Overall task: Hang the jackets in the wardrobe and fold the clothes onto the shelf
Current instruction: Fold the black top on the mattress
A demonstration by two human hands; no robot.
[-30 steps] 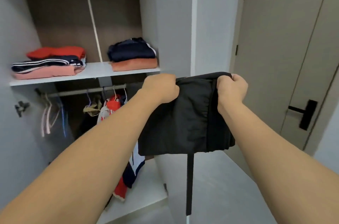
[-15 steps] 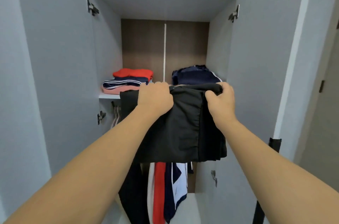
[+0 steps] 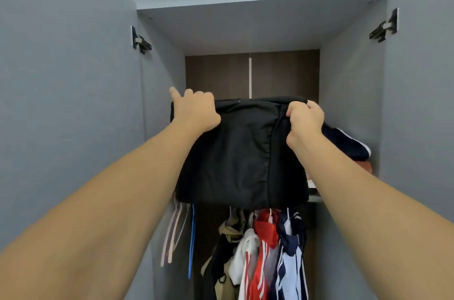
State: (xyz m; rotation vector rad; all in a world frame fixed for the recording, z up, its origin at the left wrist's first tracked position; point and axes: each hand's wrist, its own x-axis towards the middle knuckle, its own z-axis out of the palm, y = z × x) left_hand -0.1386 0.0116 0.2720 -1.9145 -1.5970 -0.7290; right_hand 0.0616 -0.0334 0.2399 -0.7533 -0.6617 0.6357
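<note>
A folded black garment (image 3: 242, 152) is held up in front of the wardrobe's upper shelf. My left hand (image 3: 194, 110) grips its top left corner, with one finger sticking up. At the top right corner, my right hand (image 3: 304, 119) pinches the fabric. The garment hides most of the shelf. To its right, a folded navy piece with white stripes (image 3: 348, 143) lies on an orange one (image 3: 366, 167) on the shelf. Below, several jackets (image 3: 267, 255) in red, white, navy and khaki hang from the rail.
The two grey wardrobe doors (image 3: 68, 103) stand open on either side, with metal hinges (image 3: 140, 40) near the top. Several bare hangers (image 3: 177, 228), pale pink and blue, hang at the rail's left end. The brown back panel (image 3: 282, 73) shows above the garment.
I have moved closer to the wardrobe and lifted the black garment higher and further in. It now covers the left pile on the shelf.
</note>
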